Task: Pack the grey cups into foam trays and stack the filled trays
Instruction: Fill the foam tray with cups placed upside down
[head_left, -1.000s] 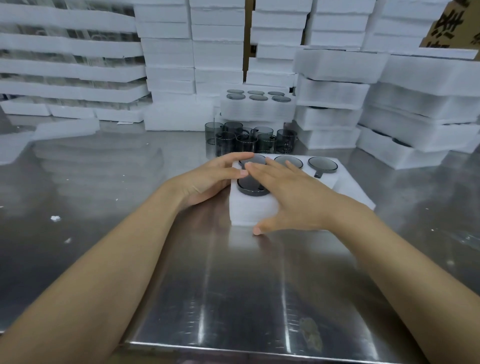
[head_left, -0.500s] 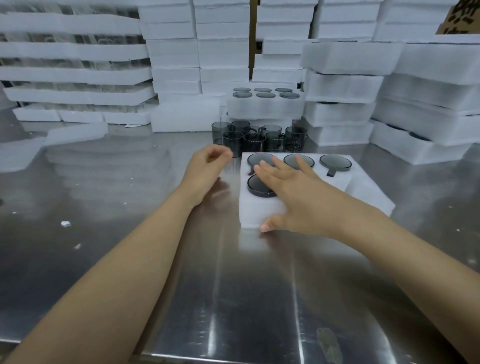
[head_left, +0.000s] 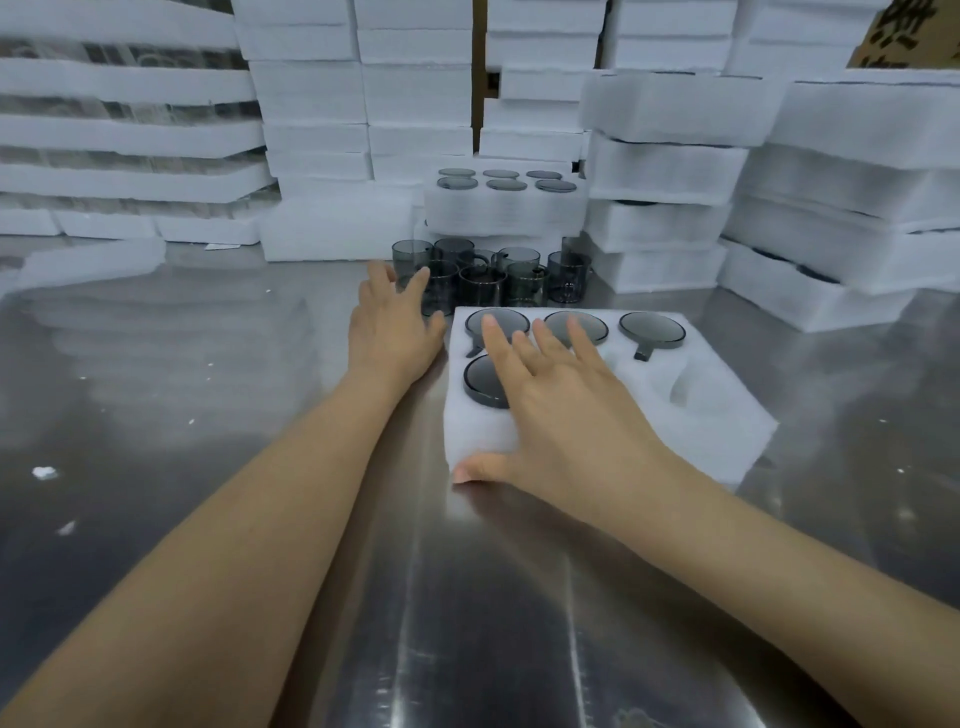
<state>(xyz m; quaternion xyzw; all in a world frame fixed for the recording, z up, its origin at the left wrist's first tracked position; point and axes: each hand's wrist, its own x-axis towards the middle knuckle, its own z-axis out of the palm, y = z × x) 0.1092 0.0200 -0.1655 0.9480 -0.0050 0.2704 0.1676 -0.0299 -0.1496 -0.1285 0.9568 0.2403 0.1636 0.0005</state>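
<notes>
near cup (head_left: 485, 382) half under right hand (head_left: 566, 415), cardboard box (head_left: 906, 34) cut off

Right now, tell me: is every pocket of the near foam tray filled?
No. The foam tray holds four grey cups and its near-right pocket is empty.

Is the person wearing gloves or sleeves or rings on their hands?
No. Both the left hand and the right hand are bare, with no gloves, rings, watch or bracelets. No sleeves show either; both forearms are uncovered as far as the picture reaches.
</notes>
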